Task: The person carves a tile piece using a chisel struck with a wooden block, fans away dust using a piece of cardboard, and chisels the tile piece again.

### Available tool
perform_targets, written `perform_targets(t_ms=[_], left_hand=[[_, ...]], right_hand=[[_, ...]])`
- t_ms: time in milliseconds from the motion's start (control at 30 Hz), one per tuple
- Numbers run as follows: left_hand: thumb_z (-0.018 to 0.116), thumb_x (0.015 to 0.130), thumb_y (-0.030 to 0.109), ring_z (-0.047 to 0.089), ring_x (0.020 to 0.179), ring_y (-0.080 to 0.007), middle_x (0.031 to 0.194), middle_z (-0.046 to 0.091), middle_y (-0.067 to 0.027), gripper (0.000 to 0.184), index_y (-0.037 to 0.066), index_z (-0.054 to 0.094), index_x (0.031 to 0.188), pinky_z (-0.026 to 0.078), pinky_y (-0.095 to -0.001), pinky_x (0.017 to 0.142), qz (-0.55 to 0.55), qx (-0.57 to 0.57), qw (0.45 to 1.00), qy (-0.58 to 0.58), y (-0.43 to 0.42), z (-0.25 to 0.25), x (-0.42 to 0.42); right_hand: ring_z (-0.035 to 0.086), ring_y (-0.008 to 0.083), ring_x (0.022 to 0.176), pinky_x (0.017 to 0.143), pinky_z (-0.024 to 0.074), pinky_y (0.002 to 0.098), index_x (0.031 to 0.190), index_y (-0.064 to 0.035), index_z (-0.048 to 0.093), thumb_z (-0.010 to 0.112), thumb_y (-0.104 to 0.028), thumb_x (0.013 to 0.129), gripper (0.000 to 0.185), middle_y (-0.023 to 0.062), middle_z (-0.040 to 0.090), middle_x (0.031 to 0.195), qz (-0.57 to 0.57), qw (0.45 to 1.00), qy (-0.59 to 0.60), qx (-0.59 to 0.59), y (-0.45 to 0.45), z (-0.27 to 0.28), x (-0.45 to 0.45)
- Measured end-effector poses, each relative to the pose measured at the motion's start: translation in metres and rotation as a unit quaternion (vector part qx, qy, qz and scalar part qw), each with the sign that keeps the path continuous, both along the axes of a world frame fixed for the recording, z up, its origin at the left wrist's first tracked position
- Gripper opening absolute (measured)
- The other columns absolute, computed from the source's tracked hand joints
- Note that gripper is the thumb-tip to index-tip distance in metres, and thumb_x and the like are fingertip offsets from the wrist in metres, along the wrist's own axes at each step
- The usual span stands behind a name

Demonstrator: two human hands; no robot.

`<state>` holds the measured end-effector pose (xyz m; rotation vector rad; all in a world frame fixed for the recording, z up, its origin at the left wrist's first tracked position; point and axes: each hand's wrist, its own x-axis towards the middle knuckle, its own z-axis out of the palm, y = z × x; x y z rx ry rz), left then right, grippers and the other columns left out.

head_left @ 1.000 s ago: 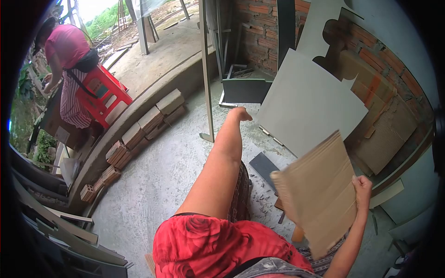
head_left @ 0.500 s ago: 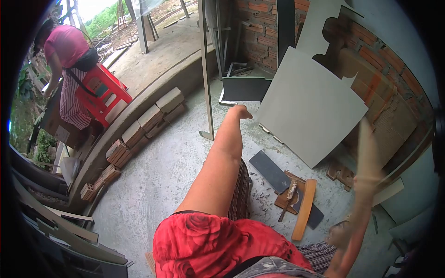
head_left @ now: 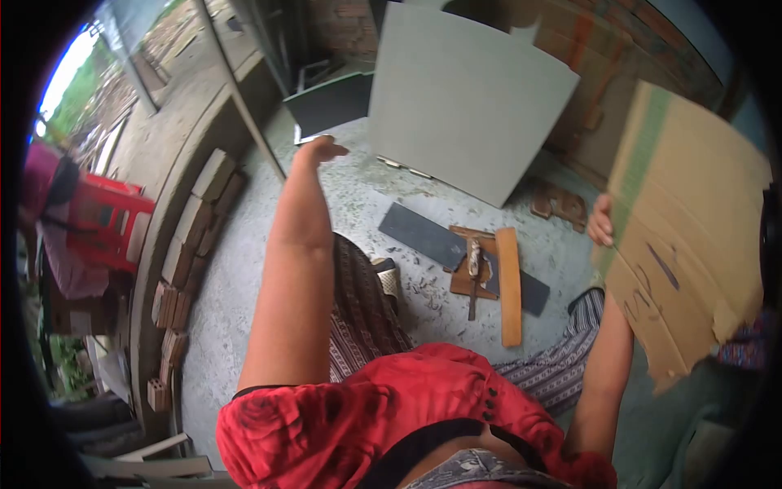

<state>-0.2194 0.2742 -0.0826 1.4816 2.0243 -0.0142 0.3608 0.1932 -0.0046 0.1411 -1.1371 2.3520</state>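
Note:
My left arm stretches forward, and my left hand (head_left: pixel 326 149) droops from a bent wrist with thumb out; nothing shows in it, though most of its fingers are hidden. At the right, my right hand (head_left: pixel 601 222) grips the left edge of a piece of cardboard (head_left: pixel 692 204) with a green stripe and dark marker writing. On the floor between my legs lie a dark grey flat strip (head_left: pixel 423 235), a brown wooden board (head_left: pixel 464 284) with a pale-handled tool (head_left: pixel 473 261) on it, and a curved light-wood piece (head_left: pixel 509 285).
A large pale panel (head_left: pixel 468 102) leans ahead, beside a dark panel (head_left: pixel 334 106). Brown cut-out pieces (head_left: pixel 559 204) lie to its right. Hollow bricks (head_left: pixel 183 253) line a low curb on the left. Beyond it are a red plastic stool (head_left: pixel 114 216) and a person in pink (head_left: pixel 41 183).
My right hand, blurred and raised before, now holds the cardboard up at the right. My view has shifted, and the panel and floor pieces appear further left.

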Motion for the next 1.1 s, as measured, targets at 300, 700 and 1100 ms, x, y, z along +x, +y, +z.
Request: perform_targets(t_ms=[300,700,1100], left_hand=[[0.056,0.080,0.050,0.051,0.108,-0.0396,0.136,0.039,-0.0108,0.067,0.019,0.034,0.136,0.046,-0.0568,0.078,0.026,-0.078,0.997,-0.003,0.001,0.003,-0.003],[0.066,0.069,0.037,0.050,0.113,-0.0326,0.121,0.052,-0.0205,0.067,0.002,0.049,0.123,0.040,-0.0373,0.095,-0.268,0.023,0.938,0.219,0.014,-0.015,0.056],[0.068,0.072,0.035,0.056,0.101,-0.0338,0.107,0.059,-0.0181,0.050,0.011,0.057,0.114,0.044,-0.0411,0.089,-0.388,0.016,0.919,0.069,-0.058,-0.118,0.196]], right_hand=[[0.050,0.0237,0.054,0.058,0.0415,0.0321,0.075,-0.0023,0.059,0.060,-0.036,0.082,0.035,0.0135,0.056,0.062,-0.577,0.303,-0.683,0.330,-0.034,0.036,-0.026],[0.056,0.0162,0.077,0.069,0.0425,0.0269,0.112,0.0042,0.051,0.045,-0.027,0.092,0.038,0.0089,0.058,0.097,-0.463,0.870,-0.170,0.005,-0.035,-0.017,0.118],[0.059,0.0337,0.093,0.079,0.0471,0.0380,0.102,0.0020,0.059,0.059,-0.020,0.076,0.034,0.0227,0.060,0.099,-0.693,0.208,-0.624,-0.295,-0.132,-0.224,0.241]])
